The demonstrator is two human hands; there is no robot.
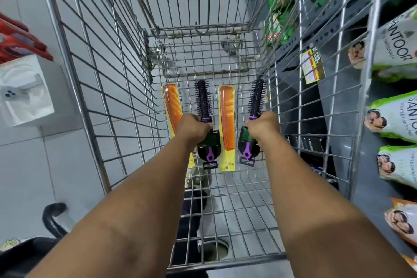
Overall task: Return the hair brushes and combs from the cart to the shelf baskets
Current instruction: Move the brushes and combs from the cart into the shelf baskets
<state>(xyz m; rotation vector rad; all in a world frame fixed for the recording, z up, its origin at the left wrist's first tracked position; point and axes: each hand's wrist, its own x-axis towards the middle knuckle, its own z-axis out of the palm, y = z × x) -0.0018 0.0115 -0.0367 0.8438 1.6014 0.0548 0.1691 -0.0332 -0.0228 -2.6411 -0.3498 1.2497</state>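
Both arms reach deep into the cart [94,88], and each grip is clamped on a brush. The left hand [193,126] is wrapped tight around the handle of the left brush [203,101]; the right hand [262,126] is closed the same way on the right brush [256,98]. Bristle heads point away beyond the knuckles, card backings hang below the fists toward the camera.

Between the two grips lies one comb [227,117], flat on the cart floor. Just outside the left grip lies a second comb [172,106], partly under that wrist. Neither comb is touched.

By my read the job is barely begun: two brushes are in hand but not yet out of the cart, two combs are left, and no shelf basket shows here. The shelf [334,106] stands beyond the right grip, past the wire wall.

Materials: the brushes are round barrels of stiff black bristles with purple collars and purple looped handle ends, on dark glossy cards. The combs are long, flat, translucent orange plastic with fine teeth, on yellow cards. The cart is bare steel wire in an open grid, so thin things could snag.
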